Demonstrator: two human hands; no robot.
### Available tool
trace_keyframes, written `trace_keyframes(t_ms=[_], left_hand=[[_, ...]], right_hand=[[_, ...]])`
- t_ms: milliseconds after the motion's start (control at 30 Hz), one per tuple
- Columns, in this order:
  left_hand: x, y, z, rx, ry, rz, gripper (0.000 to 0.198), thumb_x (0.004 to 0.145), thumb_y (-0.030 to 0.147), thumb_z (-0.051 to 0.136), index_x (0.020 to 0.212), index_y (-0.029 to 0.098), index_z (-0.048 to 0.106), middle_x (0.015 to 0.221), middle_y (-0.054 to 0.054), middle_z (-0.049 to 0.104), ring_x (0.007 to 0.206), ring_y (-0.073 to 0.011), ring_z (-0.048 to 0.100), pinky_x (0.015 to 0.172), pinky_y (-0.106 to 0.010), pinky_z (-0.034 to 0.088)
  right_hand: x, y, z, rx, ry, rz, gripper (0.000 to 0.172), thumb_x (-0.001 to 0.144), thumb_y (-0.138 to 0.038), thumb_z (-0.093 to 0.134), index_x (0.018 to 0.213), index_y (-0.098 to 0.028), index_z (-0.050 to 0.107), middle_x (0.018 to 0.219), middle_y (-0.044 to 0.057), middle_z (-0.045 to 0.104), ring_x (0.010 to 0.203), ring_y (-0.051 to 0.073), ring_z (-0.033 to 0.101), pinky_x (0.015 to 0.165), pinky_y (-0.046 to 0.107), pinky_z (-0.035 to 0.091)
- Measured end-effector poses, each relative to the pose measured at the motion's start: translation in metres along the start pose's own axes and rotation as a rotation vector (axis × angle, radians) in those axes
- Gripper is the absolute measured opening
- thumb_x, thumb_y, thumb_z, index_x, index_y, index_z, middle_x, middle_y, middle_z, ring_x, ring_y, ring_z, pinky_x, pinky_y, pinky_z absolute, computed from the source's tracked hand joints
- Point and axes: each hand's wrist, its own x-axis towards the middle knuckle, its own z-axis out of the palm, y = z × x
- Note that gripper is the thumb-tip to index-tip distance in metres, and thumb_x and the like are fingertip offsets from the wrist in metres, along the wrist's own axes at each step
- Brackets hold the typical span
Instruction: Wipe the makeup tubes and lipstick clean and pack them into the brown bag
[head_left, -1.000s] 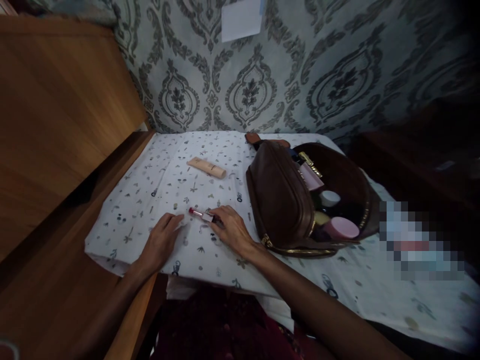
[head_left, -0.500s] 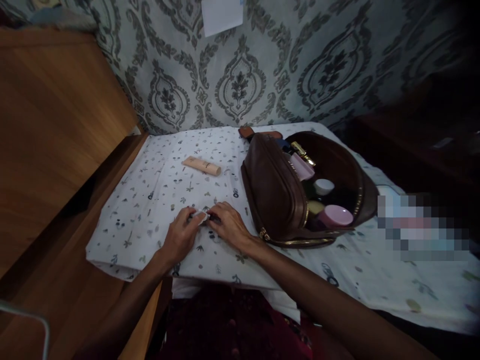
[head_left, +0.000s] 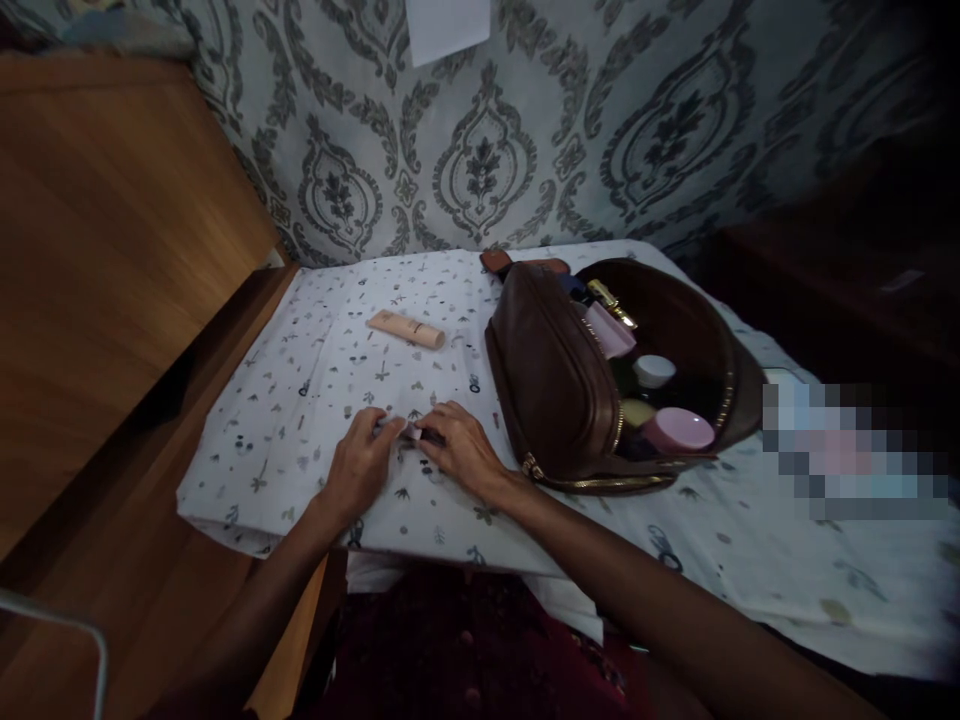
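Observation:
My left hand (head_left: 358,462) and my right hand (head_left: 463,452) meet close together above the printed cloth, fingers pinched. Between their fingertips is a small white piece (head_left: 412,431), thin like paper or tissue; the fingers cover much of it. Something small and dark shows by my right fingertips, too hidden to name. Beyond the hands a beige squeeze tube (head_left: 406,329) lies on the cloth. To the right of my right hand stands an unzipped brown leather bag (head_left: 551,370). Inside it are a pink-lidded jar (head_left: 681,430), a white cap (head_left: 654,371) and a gold tube (head_left: 611,303).
The white printed cloth (head_left: 259,420) covers the surface up to the patterned wall (head_left: 484,170). Wooden furniture (head_left: 120,190) rises on the left. A blurred-out item (head_left: 847,445) lies right of the bag. White paper (head_left: 448,28) hangs on the wall.
The white piece between my fingertips looks smaller and turned differently. Both hands stay nearly in place, and the whole view has shifted slightly.

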Motion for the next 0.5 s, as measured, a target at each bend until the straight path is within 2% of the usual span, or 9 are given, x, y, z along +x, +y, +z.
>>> trace_keyframes(t_ms=[200, 300, 500], left_hand=[[0.003, -0.015, -0.005, 0.029, -0.053, -0.119, 0.035, 0.093, 0.012, 0.036, 0.114, 0.021, 0.063, 0.106, -0.009, 0.056, 0.096, -0.0217, 0.056, 0.076, -0.033, 0.052], [0.005, -0.018, -0.007, 0.017, -0.076, -0.195, 0.034, 0.093, 0.011, 0.038, 0.113, 0.022, 0.063, 0.106, -0.007, 0.055, 0.094, -0.0194, 0.055, 0.078, -0.031, 0.051], [0.007, -0.019, -0.004, -0.04, -0.011, -0.199, 0.033, 0.092, 0.009, 0.04, 0.111, 0.021, 0.065, 0.104, -0.006, 0.054, 0.093, -0.0184, 0.055, 0.078, -0.03, 0.051]], right_hand=[[0.001, -0.001, -0.001, 0.003, -0.006, 0.016, 0.011, 0.082, -0.016, 0.074, 0.093, -0.018, 0.072, 0.084, 0.006, 0.066, 0.088, 0.022, 0.058, 0.079, 0.033, 0.047], [0.001, -0.001, -0.001, -0.002, -0.01, 0.025, 0.011, 0.081, -0.016, 0.075, 0.092, -0.017, 0.072, 0.085, 0.006, 0.066, 0.088, 0.022, 0.058, 0.078, 0.032, 0.046], [0.002, -0.004, -0.002, -0.018, -0.026, 0.049, 0.009, 0.082, -0.015, 0.072, 0.09, -0.018, 0.069, 0.087, 0.006, 0.066, 0.089, 0.023, 0.057, 0.081, 0.034, 0.046]])
